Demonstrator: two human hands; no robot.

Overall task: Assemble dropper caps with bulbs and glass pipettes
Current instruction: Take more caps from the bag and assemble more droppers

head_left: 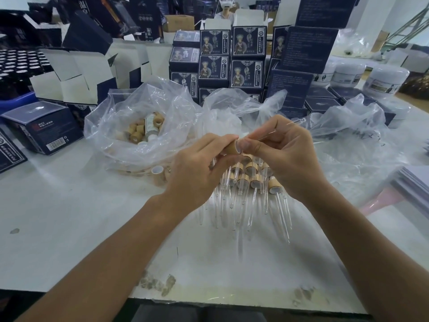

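Observation:
My left hand [199, 166] grips a wooden dropper cap [232, 147] above the table, its open end facing right. My right hand [283, 156] pinches a clear glass pipette [274, 132] whose end meets the cap's opening; the thin tip points up and right. Under my hands lies a pile of finished droppers [250, 182] with wooden caps and glass tubes pointing toward me. A clear plastic bag [139, 126] at the left holds several loose wooden caps [137, 132]. A few more caps [157, 174] lie on the table beside it.
Another crumpled plastic bag [348, 140] spreads out at the right. Dark blue cartons [232, 59] are stacked behind, open white-lined boxes [76, 75] at the back left, white jars [383, 80] at the far right. A stack of sheets [413, 184] lies at the right edge.

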